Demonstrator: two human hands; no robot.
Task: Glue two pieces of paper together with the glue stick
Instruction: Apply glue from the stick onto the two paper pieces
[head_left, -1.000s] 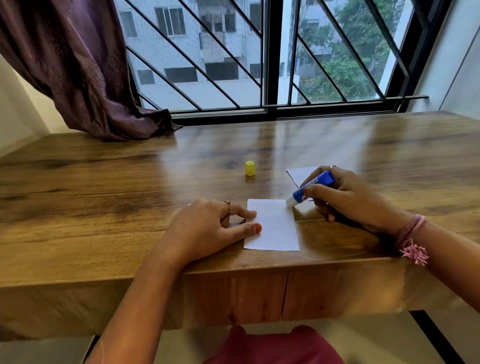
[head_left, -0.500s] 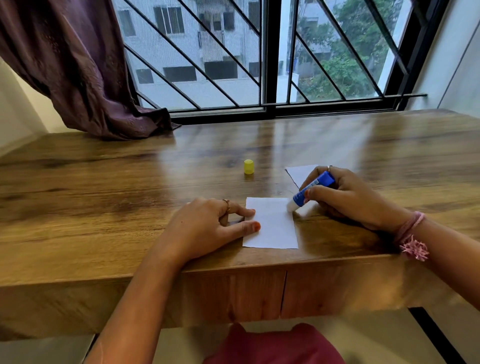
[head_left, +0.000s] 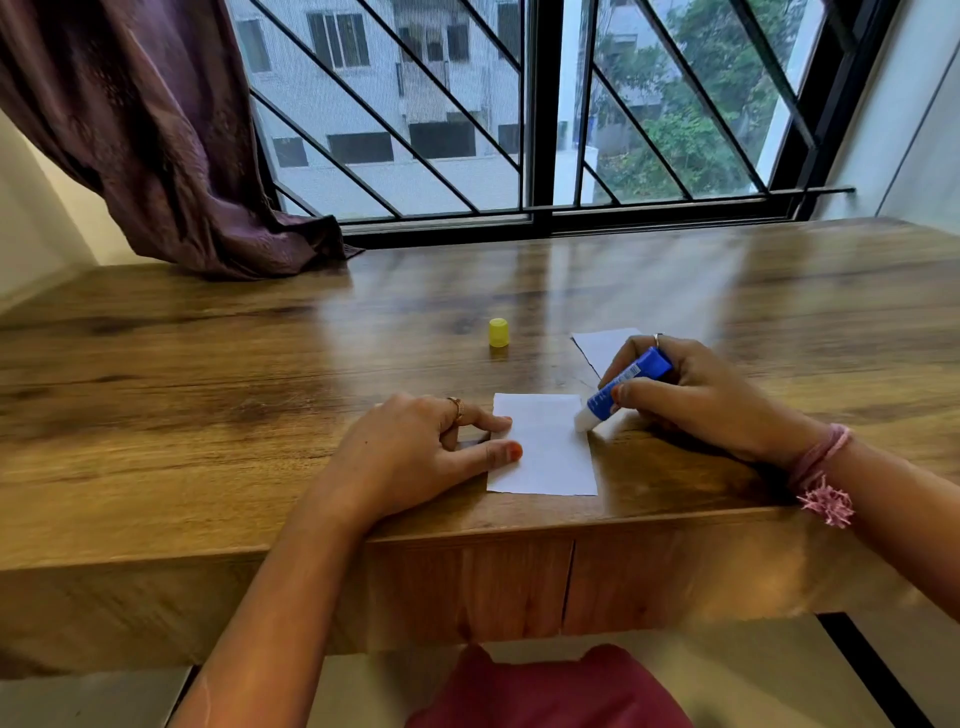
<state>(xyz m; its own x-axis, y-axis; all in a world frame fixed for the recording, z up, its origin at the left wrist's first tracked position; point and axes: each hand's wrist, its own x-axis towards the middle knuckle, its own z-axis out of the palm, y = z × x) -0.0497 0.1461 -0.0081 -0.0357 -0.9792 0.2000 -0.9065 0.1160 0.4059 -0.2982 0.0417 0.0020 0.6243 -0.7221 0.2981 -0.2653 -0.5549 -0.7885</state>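
Two papers were seen on the desk (head_left: 208, 364): near paper (head_left: 545, 447) by the front edge, far paper (head_left: 602, 345) just beyond & to the right, partly hidden. Near paper was pinned at its left edge by the left hand (head_left: 415, 457), laid flat w/ fingers spread, nothing gripped. Glue stick (head_left: 626, 384) was held tilted in the curled right hand (head_left: 696, 400), white tip touching near paper's right edge near the far corner. Yellow cap (head_left: 498, 332) was stood upright farther back, left of far paper, well apart from both hands.
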